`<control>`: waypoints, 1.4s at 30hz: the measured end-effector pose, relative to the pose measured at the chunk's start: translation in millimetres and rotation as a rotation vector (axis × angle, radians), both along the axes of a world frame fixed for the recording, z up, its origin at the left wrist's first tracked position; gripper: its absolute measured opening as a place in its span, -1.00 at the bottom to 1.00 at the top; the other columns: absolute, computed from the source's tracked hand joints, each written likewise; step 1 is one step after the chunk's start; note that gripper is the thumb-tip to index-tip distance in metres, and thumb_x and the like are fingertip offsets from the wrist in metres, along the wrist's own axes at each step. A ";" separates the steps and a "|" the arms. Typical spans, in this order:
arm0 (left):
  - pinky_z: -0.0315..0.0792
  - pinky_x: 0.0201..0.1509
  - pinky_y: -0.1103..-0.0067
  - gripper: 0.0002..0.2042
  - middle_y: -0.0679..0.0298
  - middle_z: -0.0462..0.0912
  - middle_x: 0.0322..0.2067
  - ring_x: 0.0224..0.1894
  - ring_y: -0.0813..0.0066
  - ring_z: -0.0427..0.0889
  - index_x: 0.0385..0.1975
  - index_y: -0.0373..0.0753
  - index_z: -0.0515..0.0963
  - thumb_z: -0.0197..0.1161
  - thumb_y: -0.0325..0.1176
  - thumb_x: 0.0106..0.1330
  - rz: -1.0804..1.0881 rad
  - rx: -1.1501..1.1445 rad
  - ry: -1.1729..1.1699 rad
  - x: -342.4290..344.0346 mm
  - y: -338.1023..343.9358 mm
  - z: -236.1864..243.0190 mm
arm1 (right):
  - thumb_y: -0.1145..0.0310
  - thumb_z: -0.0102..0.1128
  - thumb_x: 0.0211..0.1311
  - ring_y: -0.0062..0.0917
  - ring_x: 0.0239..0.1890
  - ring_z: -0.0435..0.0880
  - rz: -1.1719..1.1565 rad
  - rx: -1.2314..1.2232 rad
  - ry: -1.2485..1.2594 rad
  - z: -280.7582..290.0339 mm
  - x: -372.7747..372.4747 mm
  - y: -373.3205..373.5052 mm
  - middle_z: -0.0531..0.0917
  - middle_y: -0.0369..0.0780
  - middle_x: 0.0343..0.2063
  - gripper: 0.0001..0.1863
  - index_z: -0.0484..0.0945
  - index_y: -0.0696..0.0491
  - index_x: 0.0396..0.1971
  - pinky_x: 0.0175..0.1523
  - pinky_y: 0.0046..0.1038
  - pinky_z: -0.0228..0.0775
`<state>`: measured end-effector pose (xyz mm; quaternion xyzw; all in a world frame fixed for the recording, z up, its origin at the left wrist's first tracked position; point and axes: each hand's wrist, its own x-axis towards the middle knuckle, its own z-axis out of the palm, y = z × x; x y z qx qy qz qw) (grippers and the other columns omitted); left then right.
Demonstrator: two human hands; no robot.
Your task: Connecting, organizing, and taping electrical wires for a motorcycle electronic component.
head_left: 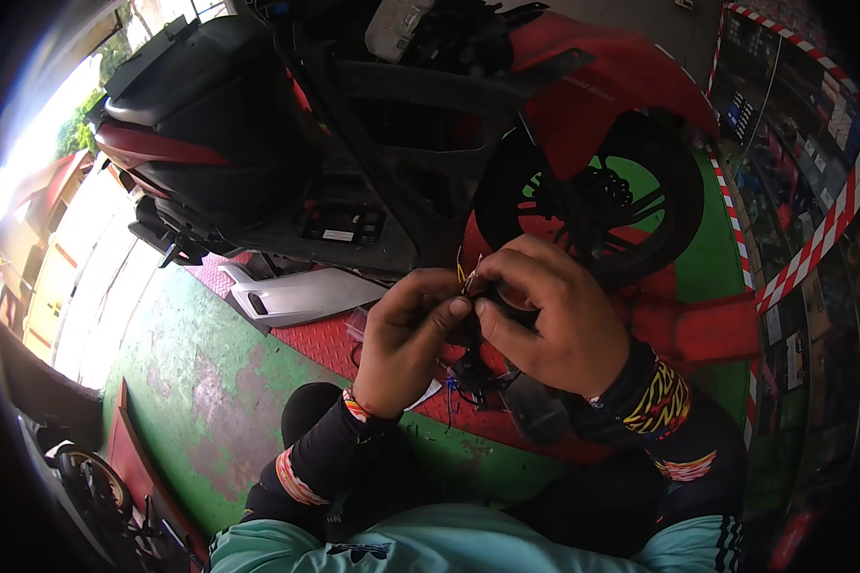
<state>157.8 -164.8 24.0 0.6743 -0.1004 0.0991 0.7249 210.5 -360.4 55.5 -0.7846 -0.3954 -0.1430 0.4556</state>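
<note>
Thin electrical wires (462, 272), some yellow and some pale, stick up between my fingertips in the middle of the view. My left hand (401, 339) pinches them from the left, thumb against the curled fingers. From the right, my right hand (556, 320) closes thumb and forefinger on the same bundle, the fingertips of both hands nearly touching. Below the hands hangs a dark wiring bundle (470, 368) with blue wire ends. How the wires meet between the fingers is hidden.
Just ahead stands a scooter with stripped panels, its front wheel (678, 191) at right and top box (201, 86) at left. A loose silver panel (296, 291) lies on the red lift plate (315, 339). Glass shelving (803, 172) with striped tape edges the right side.
</note>
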 end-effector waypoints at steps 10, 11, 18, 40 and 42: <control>0.69 0.00 0.51 -0.58 0.21 0.71 -0.18 -0.10 0.48 0.77 -0.05 -0.27 0.44 0.52 -0.65 0.21 -0.421 -0.259 0.211 10.3 15.9 -3.6 | 0.36 0.35 0.29 -0.28 -0.04 0.67 0.146 0.051 0.154 -9.4 -3.2 -3.8 0.59 -0.08 -0.12 -0.58 0.40 0.16 0.04 0.00 -0.28 0.55; 0.69 0.00 0.51 -0.60 0.21 0.71 -0.18 -0.09 0.48 0.77 -0.08 -0.26 0.43 0.52 -0.64 0.21 -0.443 -0.176 0.226 9.6 16.9 -4.8 | 0.35 0.32 0.33 -0.31 -0.04 0.66 0.203 0.027 0.194 -10.6 -2.5 -6.3 0.57 -0.07 -0.11 -0.56 0.35 0.18 0.07 0.03 -0.29 0.53; 0.65 -0.02 0.58 -0.65 0.24 0.73 -0.21 -0.11 0.58 0.74 -0.13 -0.26 0.43 0.53 -0.59 0.25 -0.429 -0.106 0.108 6.9 15.5 -14.9 | 0.27 0.30 0.33 -0.61 -0.06 0.48 0.371 0.019 0.433 -11.0 -3.4 -16.4 0.48 -0.21 -0.08 -0.48 0.27 0.14 0.13 0.07 -0.45 0.43; 0.41 -0.46 0.39 -0.74 0.22 0.61 -0.59 -0.55 0.29 0.62 -0.47 -0.31 0.64 0.60 -0.31 0.21 -0.450 0.670 -0.450 20.7 27.3 8.0 | 0.24 0.33 0.25 -0.24 -0.20 0.68 0.271 -0.163 0.137 -4.4 -15.7 -24.7 0.61 -0.15 -0.26 -0.69 0.55 0.08 -0.11 -0.18 -0.19 0.55; 0.41 -0.46 0.39 -0.76 0.22 0.62 -0.59 -0.54 0.28 0.63 -0.47 -0.31 0.64 0.58 -0.34 0.23 -0.455 0.646 -0.417 15.1 32.1 -1.2 | 0.24 0.32 0.24 -0.24 -0.20 0.68 0.165 -0.421 0.019 2.9 -19.2 -27.3 0.59 -0.16 -0.27 -0.77 0.61 0.07 -0.22 -0.21 -0.17 0.57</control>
